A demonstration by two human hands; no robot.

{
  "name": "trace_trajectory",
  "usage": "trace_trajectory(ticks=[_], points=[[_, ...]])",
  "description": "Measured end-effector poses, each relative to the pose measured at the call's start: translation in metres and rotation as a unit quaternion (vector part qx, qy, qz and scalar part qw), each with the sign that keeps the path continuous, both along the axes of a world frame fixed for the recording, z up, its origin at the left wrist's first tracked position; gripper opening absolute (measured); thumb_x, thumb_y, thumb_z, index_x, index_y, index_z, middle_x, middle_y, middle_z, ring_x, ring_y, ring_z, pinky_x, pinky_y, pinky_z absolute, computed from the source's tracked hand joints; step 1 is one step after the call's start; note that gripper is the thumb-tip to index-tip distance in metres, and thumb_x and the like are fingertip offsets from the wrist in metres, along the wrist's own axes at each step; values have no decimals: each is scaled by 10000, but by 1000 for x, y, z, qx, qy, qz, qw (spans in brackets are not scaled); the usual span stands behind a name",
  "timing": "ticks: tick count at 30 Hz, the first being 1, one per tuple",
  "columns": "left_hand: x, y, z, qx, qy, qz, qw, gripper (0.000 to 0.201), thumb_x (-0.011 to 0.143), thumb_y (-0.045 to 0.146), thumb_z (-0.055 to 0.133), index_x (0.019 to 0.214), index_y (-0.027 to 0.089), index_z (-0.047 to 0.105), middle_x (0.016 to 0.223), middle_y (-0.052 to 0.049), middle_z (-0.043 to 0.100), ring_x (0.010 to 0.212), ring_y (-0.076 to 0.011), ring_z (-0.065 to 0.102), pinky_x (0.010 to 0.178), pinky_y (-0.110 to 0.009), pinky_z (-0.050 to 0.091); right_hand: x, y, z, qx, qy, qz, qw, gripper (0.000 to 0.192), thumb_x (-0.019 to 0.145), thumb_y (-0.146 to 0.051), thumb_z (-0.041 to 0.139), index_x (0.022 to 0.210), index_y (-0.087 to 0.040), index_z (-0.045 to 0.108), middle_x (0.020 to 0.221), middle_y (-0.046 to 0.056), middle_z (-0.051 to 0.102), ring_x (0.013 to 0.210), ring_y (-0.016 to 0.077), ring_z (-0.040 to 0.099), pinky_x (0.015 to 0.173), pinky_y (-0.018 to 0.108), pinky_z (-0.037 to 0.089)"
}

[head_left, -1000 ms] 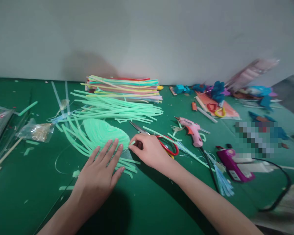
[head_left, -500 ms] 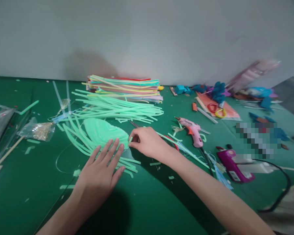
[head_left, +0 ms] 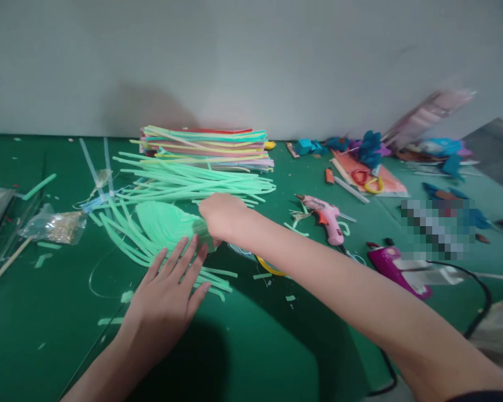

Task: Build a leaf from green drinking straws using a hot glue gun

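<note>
My left hand (head_left: 174,285) lies flat, fingers spread, its fingertips on the lower edge of a mint-green leaf-shaped piece (head_left: 157,220) made of pipe cleaners laid side by side. Loose ends of green pipe cleaners (head_left: 119,237) fan out on its left side, and more stick out below the fingers. My right hand (head_left: 223,218) is closed over the right end of the leaf shape, knuckles up. Its fingertips and anything in them are hidden. A yellow curved handle (head_left: 270,267) shows from under my right forearm.
Behind lie loose green pipe cleaners (head_left: 201,181) and a multicoloured bundle (head_left: 205,146). To the right are a pink glue gun (head_left: 329,220), red-and-yellow-handled scissors (head_left: 373,183) and a magenta device (head_left: 396,271) with a black cord. A bag of small beads (head_left: 61,226) lies left.
My right hand has moved left and up, over the leaf shape's right end, and turned knuckles up. The yellow handle now shows beneath my forearm. My left hand stays flat.
</note>
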State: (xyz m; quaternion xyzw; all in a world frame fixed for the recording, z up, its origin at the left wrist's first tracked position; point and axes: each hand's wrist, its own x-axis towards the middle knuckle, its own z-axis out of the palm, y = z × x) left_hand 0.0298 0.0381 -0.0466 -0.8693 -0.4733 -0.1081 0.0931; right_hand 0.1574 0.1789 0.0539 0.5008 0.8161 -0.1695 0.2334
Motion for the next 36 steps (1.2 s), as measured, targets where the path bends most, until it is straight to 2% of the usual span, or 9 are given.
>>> trace_trajectory(ticks=[8,13,15,18,20,27,31,34,36], points=[[0,-1,-5,-2,-7,6,1000,569,991,386,363,1490,113,379,1558,-124,364,1432,-307,351,1138,-499,230,12,-4,21,-2,6,62,998,352,729,-239,796,1041,-81,748,886,140,760,860,257,702,656,264,475],[-4,-1,3,-10,-47,16,999,669,998,449,346,1522,44,253,1542,-163,394,1445,-282,330,1150,-440,262,14,-3,15,-21,-2,73,997,326,742,-254,777,1010,-70,755,823,118,753,808,228,682,578,247,411],[-11,-2,11,-5,-67,25,997,641,998,424,367,1495,25,301,1525,-189,415,1440,-291,339,1140,-442,297,19,-3,11,-18,19,64,998,286,724,-258,793,943,-76,767,771,105,745,761,211,672,561,242,395],[-26,-8,23,4,-55,19,998,526,992,407,393,1405,89,461,1468,-172,503,1421,-331,367,1143,-525,278,33,-4,8,-5,87,50,995,167,743,-250,780,819,-102,774,691,75,726,658,172,640,536,242,369],[-36,-12,27,-3,-42,18,999,546,987,457,386,1409,119,462,1445,-144,535,1410,-334,386,1143,-539,270,41,-6,6,6,134,38,990,117,755,-243,772,765,-126,769,672,53,719,617,151,617,532,243,360],[-41,-13,20,-5,-10,14,1000,615,977,536,364,1445,139,417,1460,-118,521,1371,-324,447,1149,-515,254,42,-7,-7,15,156,31,987,76,726,-190,781,711,-124,747,642,59,695,618,164,610,521,255,334],[-40,-12,19,-8,-10,18,1000,646,960,579,374,1430,141,435,1460,-123,521,1378,-328,435,1157,-516,239,40,-8,-5,17,151,24,988,83,731,-193,780,716,-123,739,662,67,697,631,168,611,541,259,334],[-50,-9,23,-28,-47,29,998,614,969,549,384,1417,133,437,1457,-126,528,1378,-298,442,1153,-494,280,35,-12,-4,55,221,57,972,32,776,-152,716,753,-141,737,735,52,716,680,159,614,585,255,344],[-60,-4,27,-34,-82,55,995,528,994,478,367,1392,145,461,1449,-120,538,1367,-267,461,1148,-475,312,28,-17,-7,71,290,110,948,102,813,-114,648,831,-156,739,822,43,730,753,158,622,630,252,355]])
